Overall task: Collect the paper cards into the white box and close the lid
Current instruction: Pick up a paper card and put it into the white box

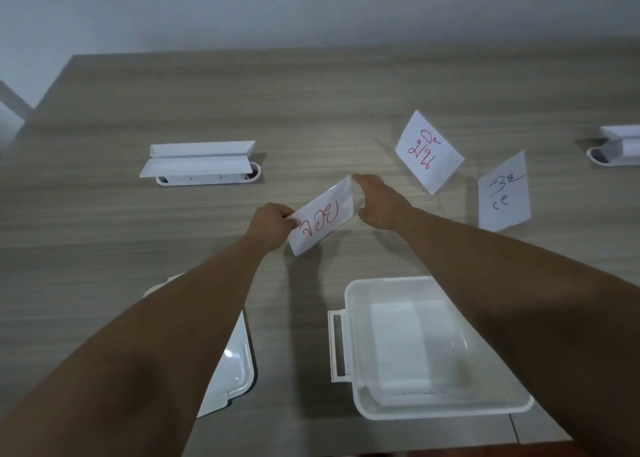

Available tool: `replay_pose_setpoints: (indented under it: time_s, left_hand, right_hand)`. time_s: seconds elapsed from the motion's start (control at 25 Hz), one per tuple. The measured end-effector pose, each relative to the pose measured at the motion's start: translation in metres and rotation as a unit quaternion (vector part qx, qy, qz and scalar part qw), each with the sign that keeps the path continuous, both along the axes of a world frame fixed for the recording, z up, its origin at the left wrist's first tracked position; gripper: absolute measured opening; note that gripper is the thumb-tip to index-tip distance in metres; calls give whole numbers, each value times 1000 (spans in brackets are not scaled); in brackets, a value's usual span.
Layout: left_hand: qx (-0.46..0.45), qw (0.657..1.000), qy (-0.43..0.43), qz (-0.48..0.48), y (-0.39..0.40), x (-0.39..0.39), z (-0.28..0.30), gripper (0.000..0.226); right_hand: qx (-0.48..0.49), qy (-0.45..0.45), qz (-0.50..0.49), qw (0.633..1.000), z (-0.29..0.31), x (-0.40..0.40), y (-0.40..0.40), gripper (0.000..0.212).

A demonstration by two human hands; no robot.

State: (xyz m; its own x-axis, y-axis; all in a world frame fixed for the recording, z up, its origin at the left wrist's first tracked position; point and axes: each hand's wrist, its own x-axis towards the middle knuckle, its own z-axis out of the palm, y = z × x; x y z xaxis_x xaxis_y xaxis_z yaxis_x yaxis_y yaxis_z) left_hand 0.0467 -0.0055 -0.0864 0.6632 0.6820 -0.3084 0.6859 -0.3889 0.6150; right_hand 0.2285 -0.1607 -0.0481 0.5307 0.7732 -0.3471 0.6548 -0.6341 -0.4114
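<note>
A folded white paper card with red writing (322, 219) is held above the table between both hands. My left hand (272, 224) pinches its lower left corner. My right hand (379, 198) touches its upper right edge with fingers spread around it. A second card with red writing (427, 153) stands tent-like on the table to the right. A third card with blue writing (504, 195) stands further right. The white box (349, 293) sits open near the front edge, with a white card lying flat inside. Its lid (235, 370) lies at the front left, partly hidden by my left forearm.
The wooden table (173, 231) has a white pop-up socket unit (201, 162) with raised flaps at the back left. Another such unit (616, 146) sits at the far right edge. A pale wall runs behind the table.
</note>
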Motion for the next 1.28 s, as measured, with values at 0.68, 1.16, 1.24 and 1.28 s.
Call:
replay_pose_setpoints:
  time_s: [0.68,1.16,1.24,1.28]
  left_hand:
    - [67,985,-111,-114,-80,52,131,14]
    - [-72,986,-37,-144,-189,16,143,24]
    - [-92,986,3,-137,-200,3,126,24]
    - [-98,986,25,-133,-204,-3,118,23]
  right_hand:
    - [118,-5,-14,993,101,48,-124,26]
    - [-8,256,-18,966,115,22,-242,27]
    - [-41,268,-10,962,99,10,-249,28]
    - [-55,277,-9,959,92,4,-251,29]
